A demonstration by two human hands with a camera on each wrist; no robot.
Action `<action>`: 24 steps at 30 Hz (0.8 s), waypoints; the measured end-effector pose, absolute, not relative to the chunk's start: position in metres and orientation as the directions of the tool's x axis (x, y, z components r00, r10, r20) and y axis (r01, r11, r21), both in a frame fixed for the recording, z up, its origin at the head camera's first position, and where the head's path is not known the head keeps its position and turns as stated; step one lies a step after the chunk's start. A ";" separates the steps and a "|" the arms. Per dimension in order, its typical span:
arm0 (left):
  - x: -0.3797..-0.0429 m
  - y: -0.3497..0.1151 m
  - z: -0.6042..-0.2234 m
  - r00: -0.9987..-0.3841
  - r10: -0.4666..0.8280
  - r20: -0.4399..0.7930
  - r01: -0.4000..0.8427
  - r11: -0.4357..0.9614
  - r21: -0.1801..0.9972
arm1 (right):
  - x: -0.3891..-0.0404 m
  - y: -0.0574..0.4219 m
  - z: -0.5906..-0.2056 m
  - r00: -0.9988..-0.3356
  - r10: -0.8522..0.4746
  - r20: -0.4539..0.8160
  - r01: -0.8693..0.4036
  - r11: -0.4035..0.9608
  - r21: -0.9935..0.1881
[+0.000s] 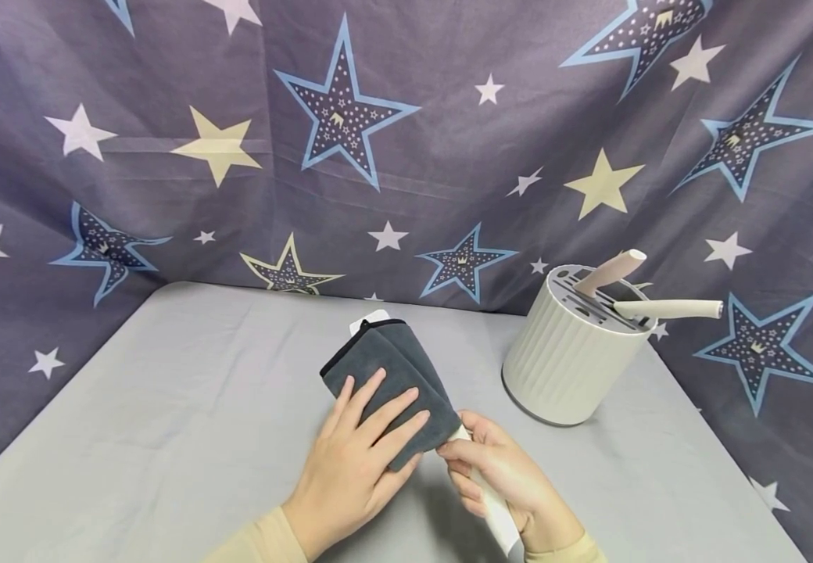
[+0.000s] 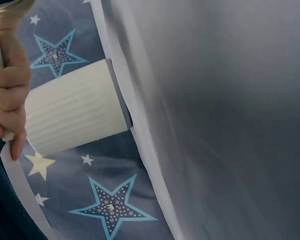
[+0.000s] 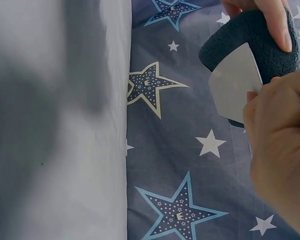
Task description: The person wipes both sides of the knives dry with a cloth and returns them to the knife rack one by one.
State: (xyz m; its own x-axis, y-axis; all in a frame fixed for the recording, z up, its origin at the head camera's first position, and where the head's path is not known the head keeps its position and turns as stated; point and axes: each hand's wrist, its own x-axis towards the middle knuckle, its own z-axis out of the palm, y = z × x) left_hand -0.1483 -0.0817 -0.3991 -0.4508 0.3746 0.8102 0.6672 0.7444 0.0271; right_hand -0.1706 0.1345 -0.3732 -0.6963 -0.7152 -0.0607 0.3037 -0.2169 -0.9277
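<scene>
A dark grey cloth (image 1: 399,375) is folded over the wide blade of a kitchen knife, whose pale end (image 1: 371,319) pokes out past the black hem. My left hand (image 1: 360,453) lies across the cloth with fingers spread on top, and its thumb holds the near edge. In the right wrist view the bare part of the pale blade (image 3: 235,82) shows beside the cloth (image 3: 260,35). My right hand (image 1: 498,469) grips the white handle (image 1: 496,512), thumb close to the blade's base. The left wrist view shows the right hand (image 2: 10,85) and little of the left.
On the right of the grey-covered table (image 1: 188,391) stands a ribbed cream knife block (image 1: 568,360). A pinkish handle (image 1: 610,272) and a cream handle (image 1: 674,309) stick out of its slotted top. A star-patterned curtain (image 1: 449,156) hangs behind the table and along its sides.
</scene>
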 end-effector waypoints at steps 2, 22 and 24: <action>-0.147 -0.081 -0.399 -0.458 0.359 0.813 0.665 0.745 0.046 | -0.171 0.134 -0.374 -0.693 -0.719 -0.056 0.307 -0.224 -0.925; -0.150 -0.085 -0.378 -0.660 -0.036 0.751 0.611 0.555 0.564 | -0.179 0.133 -0.369 -0.786 -0.600 -0.149 0.305 -0.167 -0.938; -0.152 -0.087 -0.376 -0.690 -0.098 0.717 0.585 0.508 0.632 | -0.181 0.133 -0.369 -0.791 -0.593 -0.150 0.302 -0.165 -0.939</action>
State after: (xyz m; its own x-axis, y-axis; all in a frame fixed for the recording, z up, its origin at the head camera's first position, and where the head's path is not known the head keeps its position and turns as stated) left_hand -0.1524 -0.0872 -0.3756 -0.6903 -0.0978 0.7169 0.5846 0.5084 0.6323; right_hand -0.1807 0.1332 -0.3691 -0.7912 -0.5927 -0.1504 0.3023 -0.1654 -0.9388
